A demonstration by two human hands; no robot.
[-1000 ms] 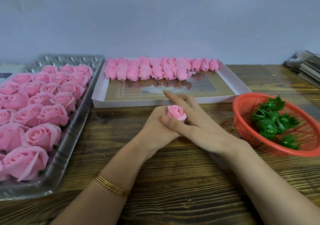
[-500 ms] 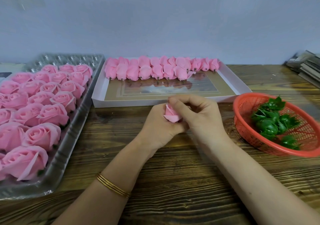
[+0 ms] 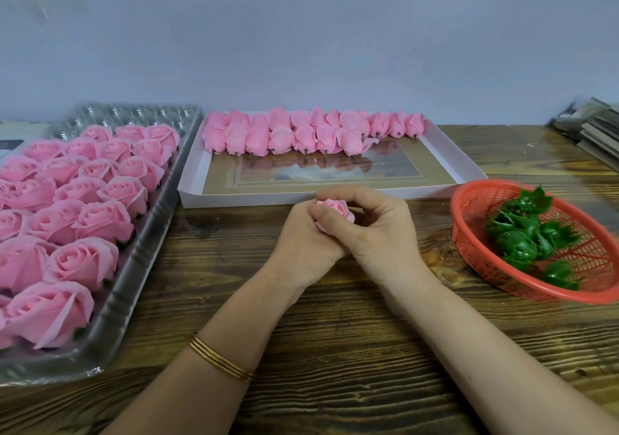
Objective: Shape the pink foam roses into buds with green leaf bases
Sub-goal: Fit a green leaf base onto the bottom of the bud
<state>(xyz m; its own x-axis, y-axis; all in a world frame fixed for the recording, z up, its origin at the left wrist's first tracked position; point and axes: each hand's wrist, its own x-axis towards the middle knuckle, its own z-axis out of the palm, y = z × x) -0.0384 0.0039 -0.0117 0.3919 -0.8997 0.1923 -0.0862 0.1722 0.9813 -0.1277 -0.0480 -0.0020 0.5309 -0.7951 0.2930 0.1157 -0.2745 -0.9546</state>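
A small pink foam rose (image 3: 337, 207) sits between both hands at the table's middle. My left hand (image 3: 301, 247) cups it from the left and below. My right hand (image 3: 375, 230) curls over it, thumb and fingers pinching its petals. Its base is hidden by the hands. Several open pink roses (image 3: 83, 207) fill the clear plastic tray (image 3: 140, 267) on the left. Shaped pink buds (image 3: 301, 133) lie in rows at the back of the white shallow box (image 3: 449, 153). Green leaf bases (image 3: 526, 233) lie in the red mesh basket (image 3: 475, 207) on the right.
The wooden table (image 3: 335, 351) runs under everything. A stack of papers or books (image 3: 596, 130) lies at the far right edge. A grey wall stands behind the box. A gold bangle (image 3: 217, 357) rings my left wrist.
My right hand went from lying with straight fingers beside the rose to curling over it and pinching the petals. The rose has turned in my hands. My left hand stayed in place.
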